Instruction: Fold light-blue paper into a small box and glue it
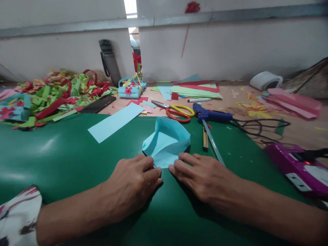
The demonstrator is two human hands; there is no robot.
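Observation:
A light-blue folded paper pouch stands on the green table mat with its hollow side up. My left hand grips the pouch's near left corner, thumb and fingers pressed together on the paper. At the near right corner, my right hand has its fingers bent and closed on the edge. Behind the pouch lie scissors with one red and one yellow handle. A flat light-blue paper strip rests to the left.
Right of the pouch are a blue glue gun with a glue stick, its cable, and a purple power strip. Colourful paper scraps, a dark phone, a grey bottle and a small blue paper bag line the back left.

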